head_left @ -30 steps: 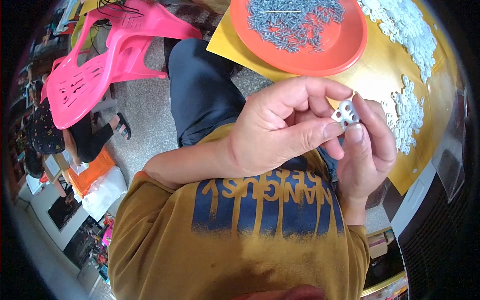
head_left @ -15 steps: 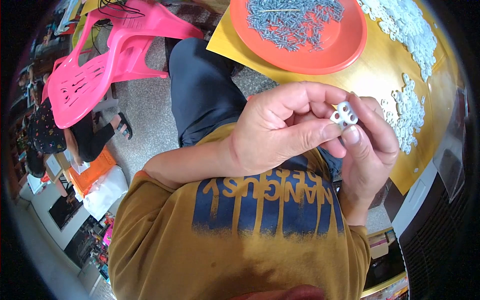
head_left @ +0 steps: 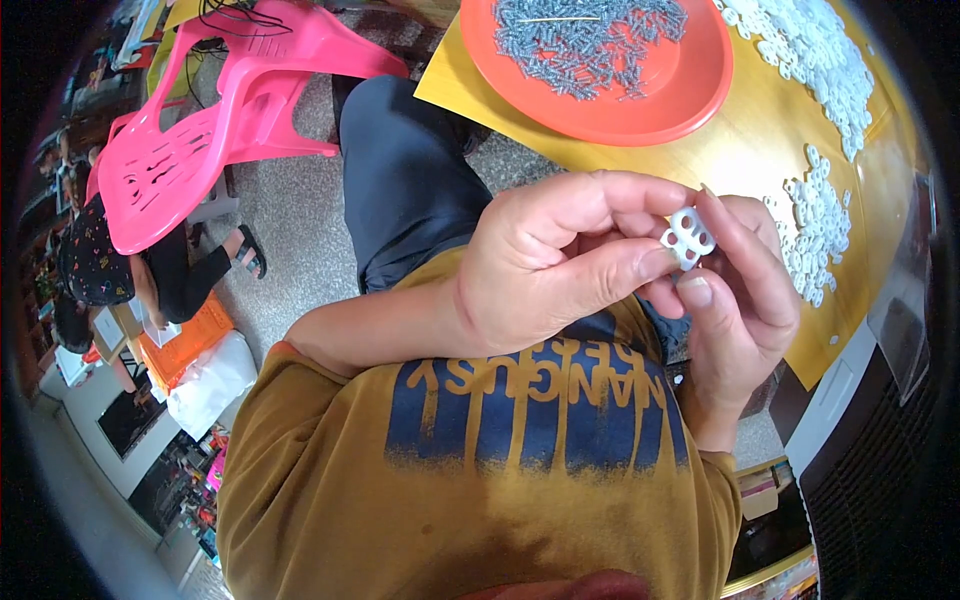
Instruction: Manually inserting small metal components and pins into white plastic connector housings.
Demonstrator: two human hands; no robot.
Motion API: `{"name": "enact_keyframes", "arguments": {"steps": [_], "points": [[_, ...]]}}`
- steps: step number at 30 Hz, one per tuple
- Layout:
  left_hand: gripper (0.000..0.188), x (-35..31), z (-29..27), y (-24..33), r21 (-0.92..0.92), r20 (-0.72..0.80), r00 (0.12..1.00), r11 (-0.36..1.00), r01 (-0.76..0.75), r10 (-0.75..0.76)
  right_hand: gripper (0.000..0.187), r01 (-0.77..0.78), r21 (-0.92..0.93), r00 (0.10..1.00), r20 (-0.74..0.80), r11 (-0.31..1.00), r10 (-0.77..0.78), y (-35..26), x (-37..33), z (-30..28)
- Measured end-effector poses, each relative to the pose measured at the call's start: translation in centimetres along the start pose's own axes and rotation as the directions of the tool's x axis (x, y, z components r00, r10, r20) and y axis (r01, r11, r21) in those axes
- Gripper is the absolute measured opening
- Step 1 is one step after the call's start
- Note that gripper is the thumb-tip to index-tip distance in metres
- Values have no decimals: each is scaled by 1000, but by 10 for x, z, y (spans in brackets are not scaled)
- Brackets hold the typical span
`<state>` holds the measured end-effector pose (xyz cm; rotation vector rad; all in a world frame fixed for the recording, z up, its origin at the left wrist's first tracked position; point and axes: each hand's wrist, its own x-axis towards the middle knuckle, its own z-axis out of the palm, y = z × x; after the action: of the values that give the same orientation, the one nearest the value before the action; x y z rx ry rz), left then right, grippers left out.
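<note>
Both my hands meet in front of my chest around a small white plastic piece (head_left: 687, 238) with several round holes. My left hand (head_left: 560, 255) pinches it at its left edge, thumb in front and curled fingers behind. My right hand (head_left: 745, 300) closes round its other side; a finger lies along the right edge and the thumb tip is just below the piece. The right fingers behind it are partly hidden. Beyond my hands, a red-orange plate (head_left: 690, 110) holds a heap of small metal springs (head_left: 570, 50).
White plastic pieces lie in a large pile (head_left: 810, 60) and a smaller pile (head_left: 815, 230) on the yellow table (head_left: 760, 140). At left stand a pink plastic chair (head_left: 170, 170) and a person (head_left: 100, 260) bending over boxes, near a white bag (head_left: 212, 385).
The white piece has tilted and shifted slightly down in my fingers. My right thumb has slid a little lower, off the front of the piece. The plate and piles stay put.
</note>
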<state>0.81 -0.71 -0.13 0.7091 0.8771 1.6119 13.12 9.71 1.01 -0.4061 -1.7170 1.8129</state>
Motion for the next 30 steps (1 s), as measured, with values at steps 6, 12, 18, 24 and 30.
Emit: {"name": "enact_keyframes", "arguments": {"steps": [6, 12, 18, 24, 30], "points": [[33, -4, 3, -3, -46, -33, 999, 999, -10, 9, 35, 38, -57, 999, 36, 998, -35, 8, -1, -3], [27, -4, 6, -1, -57, -125, 992, 998, -15, 8, 30, 96, -38, 995, 16, 995, -95, 13, -3, 1], [25, -3, 6, -2, -31, -116, 993, 999, -34, 30, 27, 174, -186, 984, 60, 967, -165, 15, -4, 0], [22, -2, 10, -4, -64, -155, 988, 998, -21, 11, 25, 189, -159, 982, 15, 969, -189, 18, -4, 2], [21, -2, 13, -8, -78, -186, 980, 993, -90, 74, 29, 140, -52, 990, 18, 989, -139, 17, -5, 7]]}}
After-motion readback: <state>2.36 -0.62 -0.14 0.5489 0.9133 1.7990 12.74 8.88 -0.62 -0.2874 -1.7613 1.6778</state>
